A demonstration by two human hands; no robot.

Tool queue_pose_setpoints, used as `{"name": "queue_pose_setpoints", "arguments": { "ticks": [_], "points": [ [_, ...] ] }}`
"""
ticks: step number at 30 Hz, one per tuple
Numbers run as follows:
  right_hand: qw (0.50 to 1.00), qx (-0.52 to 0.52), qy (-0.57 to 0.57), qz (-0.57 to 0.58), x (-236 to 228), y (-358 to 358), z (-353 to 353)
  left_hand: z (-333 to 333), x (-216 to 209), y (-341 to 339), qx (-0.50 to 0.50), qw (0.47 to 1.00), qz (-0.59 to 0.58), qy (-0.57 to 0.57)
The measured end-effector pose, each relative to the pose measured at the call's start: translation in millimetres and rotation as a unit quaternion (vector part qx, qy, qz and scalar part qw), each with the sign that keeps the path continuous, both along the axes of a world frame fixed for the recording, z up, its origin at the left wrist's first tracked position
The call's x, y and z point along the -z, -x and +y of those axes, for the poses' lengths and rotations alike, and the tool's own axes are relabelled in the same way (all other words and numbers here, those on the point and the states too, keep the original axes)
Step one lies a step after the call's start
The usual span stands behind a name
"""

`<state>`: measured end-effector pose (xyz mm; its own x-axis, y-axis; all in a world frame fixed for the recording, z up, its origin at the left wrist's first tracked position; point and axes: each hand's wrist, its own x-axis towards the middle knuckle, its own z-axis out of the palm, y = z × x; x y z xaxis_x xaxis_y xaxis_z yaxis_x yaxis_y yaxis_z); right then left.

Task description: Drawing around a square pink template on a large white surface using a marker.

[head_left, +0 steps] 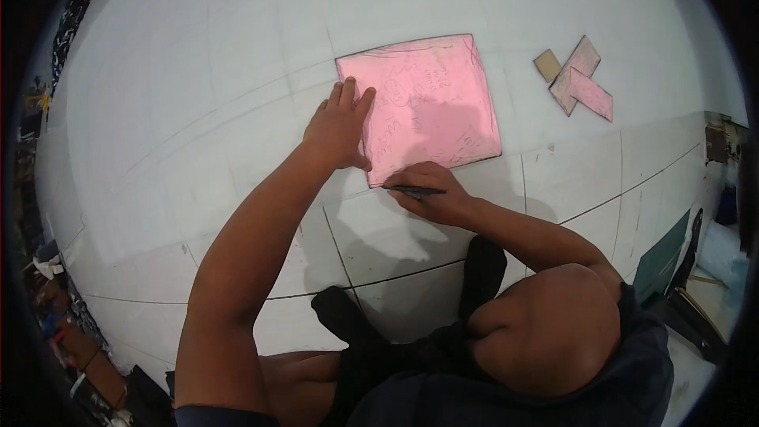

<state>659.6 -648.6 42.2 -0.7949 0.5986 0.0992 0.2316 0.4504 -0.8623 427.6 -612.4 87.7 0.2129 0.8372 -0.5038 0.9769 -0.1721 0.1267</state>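
Left hand: The left hand (340, 130) lay flat, fingers together and stretched out, pressing on the left edge of the pink sheet (431, 103). It did not grip anything; it only pushed down to keep the sheet from sliding.

Pink sheet: It was a square pink sheet with faint scribbles on it. It lay flat on the big white board (198, 111), a little right of the middle. A dark line ran around its edges.

Pen: The pen (417, 190) was thin and dark. It lay almost level, with its tip pointing left, just at the bottom left corner of the pink sheet.

Right hand: The right hand (431, 194) was closed around the pen, fingers curled tight on it. It rested on the white board just under the bottom edge of the sheet.

Step in hand: I think the person was drawing around the pink sheet onto the white board, and was at the bottom edge by the corner.

Next move: I think the pen would need to stay snug against the sheet's edge, while the left hand pressed hard so the sheet did not shift.

Small pieces: To the right, well apart from the hands, lay 2 crossed pink strips (581, 79) and 1 small tan square (546, 65) just beside them.

White board: It had thin dark lines that split it into panels.
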Motion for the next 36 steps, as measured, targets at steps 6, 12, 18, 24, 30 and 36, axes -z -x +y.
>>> {"name": "queue_pose_setpoints", "arguments": {
  "ticks": [6, 12, 18, 24, 30, 36],
  "points": [
    [0.983, 0.099, -0.032, -0.149, -33, -74, 25, -6, -5, 12, -0.005, 1.0, -0.021, -0.023],
    [0.941, 0.277, 0.053, -0.185, -28, -136, 26, -7, 6, 8, -0.001, 0.999, -0.032, -0.033],
    [0.909, 0.358, 0.091, -0.192, -31, -136, 25, -6, -2, 6, -0.011, 0.999, -0.028, -0.02],
    [0.933, 0.323, -0.056, -0.151, -19, -129, 19, -4, 0, 4, -0.01, 0.999, -0.025, -0.023],
    [0.972, 0.078, -0.2, -0.098, -17, -58, 3, 0, 5, 4, 0.005, 0.997, -0.068, -0.037],
    [0.994, 0.012, -0.106, 0.001, -22, -1, 1, -6, 4, 11, -0.012, 0.999, -0.042, -0.019]
  ]
}}
